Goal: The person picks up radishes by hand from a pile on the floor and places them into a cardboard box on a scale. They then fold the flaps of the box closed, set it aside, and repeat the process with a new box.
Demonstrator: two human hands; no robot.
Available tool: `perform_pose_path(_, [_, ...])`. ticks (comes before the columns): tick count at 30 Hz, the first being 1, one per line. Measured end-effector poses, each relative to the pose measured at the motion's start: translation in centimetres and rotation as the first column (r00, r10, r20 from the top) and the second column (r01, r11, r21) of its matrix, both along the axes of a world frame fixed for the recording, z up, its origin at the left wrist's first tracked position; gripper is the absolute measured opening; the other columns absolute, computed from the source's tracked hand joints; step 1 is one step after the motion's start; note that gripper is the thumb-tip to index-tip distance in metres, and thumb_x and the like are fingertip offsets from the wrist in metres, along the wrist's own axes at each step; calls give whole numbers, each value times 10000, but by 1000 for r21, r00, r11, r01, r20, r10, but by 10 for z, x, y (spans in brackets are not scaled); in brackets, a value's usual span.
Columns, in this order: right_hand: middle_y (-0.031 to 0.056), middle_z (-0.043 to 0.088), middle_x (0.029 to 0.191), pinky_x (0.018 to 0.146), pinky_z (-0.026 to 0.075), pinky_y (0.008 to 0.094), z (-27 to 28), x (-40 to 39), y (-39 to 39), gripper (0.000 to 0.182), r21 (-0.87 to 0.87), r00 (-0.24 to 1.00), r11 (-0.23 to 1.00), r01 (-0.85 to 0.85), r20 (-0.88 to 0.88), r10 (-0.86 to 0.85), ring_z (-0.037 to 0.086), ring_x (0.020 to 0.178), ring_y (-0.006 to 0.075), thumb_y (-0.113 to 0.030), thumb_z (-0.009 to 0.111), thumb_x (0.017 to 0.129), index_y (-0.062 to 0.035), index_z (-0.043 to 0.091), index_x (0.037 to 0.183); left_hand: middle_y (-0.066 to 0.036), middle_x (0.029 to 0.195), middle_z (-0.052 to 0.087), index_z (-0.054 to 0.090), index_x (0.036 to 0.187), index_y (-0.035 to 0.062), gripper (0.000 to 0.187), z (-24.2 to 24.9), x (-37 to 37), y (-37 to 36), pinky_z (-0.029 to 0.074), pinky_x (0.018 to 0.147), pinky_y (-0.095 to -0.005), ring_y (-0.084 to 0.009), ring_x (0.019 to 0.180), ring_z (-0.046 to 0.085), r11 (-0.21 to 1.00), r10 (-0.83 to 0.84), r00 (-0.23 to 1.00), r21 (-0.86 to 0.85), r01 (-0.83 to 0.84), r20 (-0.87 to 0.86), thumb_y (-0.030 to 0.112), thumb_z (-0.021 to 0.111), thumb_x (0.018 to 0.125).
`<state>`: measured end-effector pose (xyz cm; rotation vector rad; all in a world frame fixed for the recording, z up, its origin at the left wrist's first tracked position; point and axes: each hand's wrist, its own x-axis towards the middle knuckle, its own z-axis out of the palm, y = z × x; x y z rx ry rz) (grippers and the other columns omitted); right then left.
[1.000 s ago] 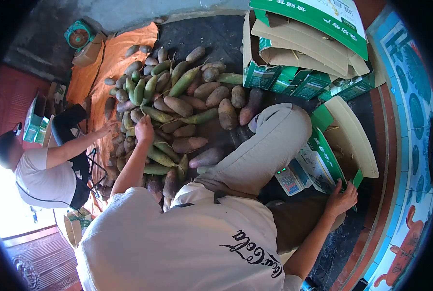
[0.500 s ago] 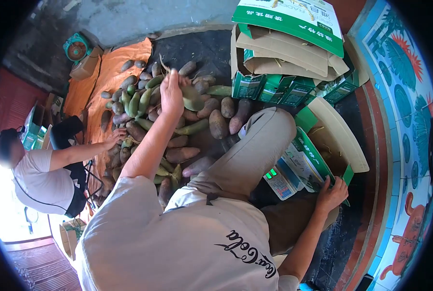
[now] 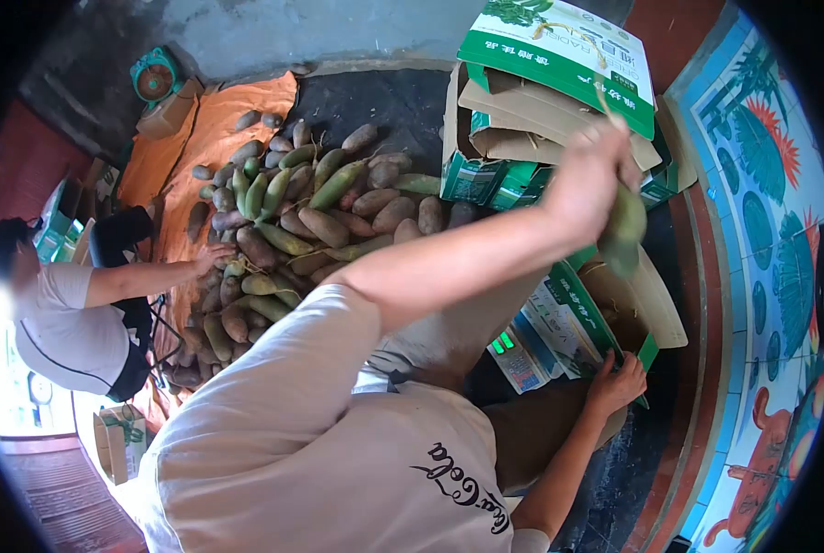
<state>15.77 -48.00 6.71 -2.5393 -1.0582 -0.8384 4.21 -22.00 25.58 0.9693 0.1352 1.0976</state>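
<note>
While our left hand (image 3: 596,170) is clamped on a radish (image 3: 625,232), weak grip could bruise it, dropping it. Our right hand (image 3: 617,382) pinches the carton (image 3: 580,318); slackening might tip it.

Green, plump radish (image 3: 625,238), motion-blurred, held aloft near the open box (image 3: 585,304). Printed green and white outside, plain brown within, with one flap (image 3: 663,297) spread outward.

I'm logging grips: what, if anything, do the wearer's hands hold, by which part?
Left hand: a radish, by its root end. Right hand: the open box, by its near edge.
</note>
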Motion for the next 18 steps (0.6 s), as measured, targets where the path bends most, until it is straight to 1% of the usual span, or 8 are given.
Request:
perform_pose_path(1, [102, 594, 845, 745, 391, 413, -1, 0, 0, 234, 2, 1000, 1000, -3, 5, 3, 555, 839, 309, -238, 682, 774, -66, 584, 899, -92, 576, 521, 489, 619, 48, 408, -12, 23, -11, 404, 640, -311, -172, 578, 487, 990, -77, 994, -112, 85, 73, 230, 379, 968])
perform_pose_path(3, [102, 597, 847, 744, 395, 416, -2, 1, -1, 239, 0, 1000, 1000, -12, 18, 12, 558, 841, 311, -242, 682, 773, -62, 586, 897, -81, 529, 479, 453, 592, 51, 412, -35, 62, -32, 408, 530, -311, -168, 506, 479, 966, -160, 986, -195, 167, 47, 227, 403, 962])
perform_pose_path(5, [100, 599, 849, 742, 399, 418, -3, 2, -1, 245, 3, 999, 1000, -18, 35, 17, 561, 842, 313, -246, 684, 772, -59, 589, 897, -49, 540, 471, 442, 633, 64, 402, -72, 97, -50, 421, 527, -293, -150, 497, 478, 957, -248, 969, -157, 244, -4, 280, 430, 972])
perform_pose_path(7, [98, 602, 853, 739, 403, 420, -5, 3, -1, 249, -13, 1000, 1000, -6, 20, 6, 563, 845, 313, -252, 684, 771, -59, 590, 897, -25, 553, 482, 444, 644, 74, 408, -93, 112, -69, 430, 533, -296, -130, 517, 500, 936, -327, 927, -198, 291, -184, 304, 415, 980])
perform_pose_path(8, [97, 603, 856, 737, 405, 422, -6, 4, -1, 251, -20, 1000, 1000, 1, 15, 0, 564, 847, 313, -255, 684, 771, -60, 591, 897, -50, 569, 517, 479, 660, 55, 413, -115, 126, -75, 436, 541, -299, -145, 540, 534, 942, -333, 904, -138, 306, -267, 323, 440, 970])
perform_pose_path(11, [95, 603, 856, 736, 406, 422, -6, 4, 1, 254, -31, 1000, 999, 28, -2, -28, 564, 847, 311, -266, 681, 774, -60, 589, 893, -100, 606, 573, 545, 702, 39, 373, -150, 141, -89, 445, 538, -337, -204, 573, 584, 967, -152, 831, 94, 237, -535, 309, 466, 948])
perform_pose_path(14, [95, 601, 853, 728, 403, 425, -7, 5, 1, 258, -26, 1000, 999, 21, 23, -20, 563, 845, 314, -280, 675, 780, -62, 589, 887, -126, 674, 618, 616, 775, 45, 303, -179, 152, -92, 462, 658, -410, -287, 662, 617, 810, 307, 716, 568, 149, -627, 284, 491, 913])
perform_pose_path(18, [97, 598, 850, 715, 394, 430, -6, 6, 2, 273, -14, 999, 1000, 16, 33, -16, 561, 838, 321, -298, 671, 786, -58, 590, 887, -122, 900, 644, 653, 903, 59, 258, -169, 126, -87, 401, 861, -460, -313, 940, 584, 663, 270, 515, 545, 513, -814, 280, 522, 876])
